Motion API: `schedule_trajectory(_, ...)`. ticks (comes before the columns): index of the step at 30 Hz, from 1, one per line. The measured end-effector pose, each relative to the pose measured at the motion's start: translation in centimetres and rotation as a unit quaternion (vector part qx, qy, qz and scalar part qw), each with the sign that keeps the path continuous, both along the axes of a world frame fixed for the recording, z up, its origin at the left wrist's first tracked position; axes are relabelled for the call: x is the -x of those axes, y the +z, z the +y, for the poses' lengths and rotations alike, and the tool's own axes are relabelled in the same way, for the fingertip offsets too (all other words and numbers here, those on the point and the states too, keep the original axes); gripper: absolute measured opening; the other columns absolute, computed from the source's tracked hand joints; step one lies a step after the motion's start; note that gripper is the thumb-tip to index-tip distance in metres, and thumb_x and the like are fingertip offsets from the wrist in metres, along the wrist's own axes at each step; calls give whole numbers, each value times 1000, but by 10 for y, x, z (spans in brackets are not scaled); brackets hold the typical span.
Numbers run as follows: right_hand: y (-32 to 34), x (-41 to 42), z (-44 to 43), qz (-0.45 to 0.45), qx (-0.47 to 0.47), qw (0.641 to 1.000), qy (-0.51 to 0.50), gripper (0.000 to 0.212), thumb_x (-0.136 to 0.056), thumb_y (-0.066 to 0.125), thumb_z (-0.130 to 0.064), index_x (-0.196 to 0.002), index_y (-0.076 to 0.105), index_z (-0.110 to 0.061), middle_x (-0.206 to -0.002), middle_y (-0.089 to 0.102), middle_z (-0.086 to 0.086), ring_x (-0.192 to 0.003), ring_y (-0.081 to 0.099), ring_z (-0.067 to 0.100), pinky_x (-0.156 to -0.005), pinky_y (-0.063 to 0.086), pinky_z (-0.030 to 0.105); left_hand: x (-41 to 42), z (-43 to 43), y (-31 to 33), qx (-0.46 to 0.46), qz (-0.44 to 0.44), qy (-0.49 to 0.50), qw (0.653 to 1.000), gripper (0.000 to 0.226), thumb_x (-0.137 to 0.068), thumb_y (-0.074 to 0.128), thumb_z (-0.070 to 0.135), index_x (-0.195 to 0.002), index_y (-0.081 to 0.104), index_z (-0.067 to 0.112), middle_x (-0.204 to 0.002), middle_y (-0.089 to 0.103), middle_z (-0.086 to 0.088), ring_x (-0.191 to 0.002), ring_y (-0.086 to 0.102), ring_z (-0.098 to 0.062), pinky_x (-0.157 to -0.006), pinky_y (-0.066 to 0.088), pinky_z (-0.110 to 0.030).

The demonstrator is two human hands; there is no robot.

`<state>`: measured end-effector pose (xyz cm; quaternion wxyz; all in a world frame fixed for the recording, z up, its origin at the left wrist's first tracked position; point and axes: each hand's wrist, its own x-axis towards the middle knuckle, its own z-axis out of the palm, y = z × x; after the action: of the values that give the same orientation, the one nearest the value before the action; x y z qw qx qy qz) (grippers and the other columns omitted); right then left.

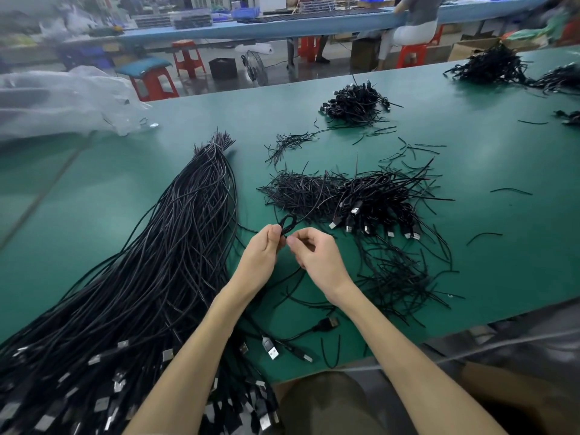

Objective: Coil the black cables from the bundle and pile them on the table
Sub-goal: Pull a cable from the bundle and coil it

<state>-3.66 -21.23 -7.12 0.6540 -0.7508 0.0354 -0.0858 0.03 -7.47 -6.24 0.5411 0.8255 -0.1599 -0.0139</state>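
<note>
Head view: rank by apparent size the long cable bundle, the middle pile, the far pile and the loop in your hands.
1. long cable bundle
2. middle pile
3. far pile, though distance shrinks it
4. loop

Open green table [94, 189] lies left of the bundle [175, 246]; the coiled pile [361, 196] crowds the right.

Both hands are meeting over the green desk [94, 189], the left hand [265, 246] pinching a small cable loop [288, 221] beside the right hand [314, 251], between the long cable bundle [175, 246] and the coiled pile [370, 199].
</note>
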Motion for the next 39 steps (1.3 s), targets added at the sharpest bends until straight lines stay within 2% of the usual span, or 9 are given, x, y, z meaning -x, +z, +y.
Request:
schedule_trajectory(7,3,2,2,-7,-26,1000,7,8,-96,70,-21,-95,67,-14,-82,67,-3,-67,57,4,-65,47,25,0,0,0,4,-1,18,1000,41,-113,35,27,-72,40,18,-67,38,7,-56,33,-4,-58,32,-23)
schedule_trajectory(11,4,3,0,-4,-75,997,12,31,-88,80,-30,-108,61,-17,-93,70,-3,-80,62,8,-70,46,24,5,0,2,40,26,9,999,41,-112,38,24,-71,38,18,-63,36,10,-58,31,-10,-58,28,-30)
schedule_trajectory(14,5,3,-5,-34,-127,989,63,42,-85,83,-27,-123,65,-32,-95,69,-10,-87,65,7,-79,51,22,10,1,5,99,70,-30,992,44,-111,36,17,-67,38,19,-55,34,15,-47,27,-5,-46,24,-19)
schedule_trajectory(18,5,3,-9,-38,-124,984,119,47,-85,80,-33,-131,67,-36,-108,67,11,-105,64,22,-108,49,42,15,0,9,125,107,-61,985,46,-110,35,11,-65,36,20,-54,30,13,-46,21,-5,-42,20,-15)
schedule_trajectory(21,3,4,-8,-19,-102,988,111,36,-83,79,-43,-117,75,-32,-122,68,9,-122,61,24,-113,44,49,16,1,11,134,106,-67,983,49,-110,34,10,-63,41,22,-55,28,11,-47,19,-5,-42,19,-16)
schedule_trajectory(25,2,5,-6,-29,-101,991,86,26,-86,82,-30,-110,76,-22,-113,73,5,-112,65,21,-109,47,47,18,0,13,136,97,-61,984,63,-109,33,9,-53,59,23,-55,27,9,-46,19,-6,-42,19,-17)
schedule_trajectory(29,2,5,-6,-35,-102,992,71,35,-81,84,-27,-108,70,-9,-107,74,10,-106,67,25,-102,51,40,16,-1,10,130,81,-27,988,52,-103,41,21,-51,45,27,-54,28,7,-47,20,-8,-42,19,-20)
schedule_trajectory(35,-3,4,-6,-24,-114,990,76,20,-86,79,-3,-96,69,-16,-90,78,-7,-89,72,7,-81,53,19,12,0,6,111,69,7,991,36,-92,42,33,-63,42,12,-53,31,5,-47,22,-10,-45,19,-25)
schedule_trajectory(39,-5,3,-6,-20,-108,993,52,11,-88,76,1,-94,67,-1,-77,74,3,-70,67,16,-67,53,25,12,-1,5,88,60,14,994,43,-94,41,35,-54,45,19,-49,39,9,-46,28,-9,-45,23,-23)
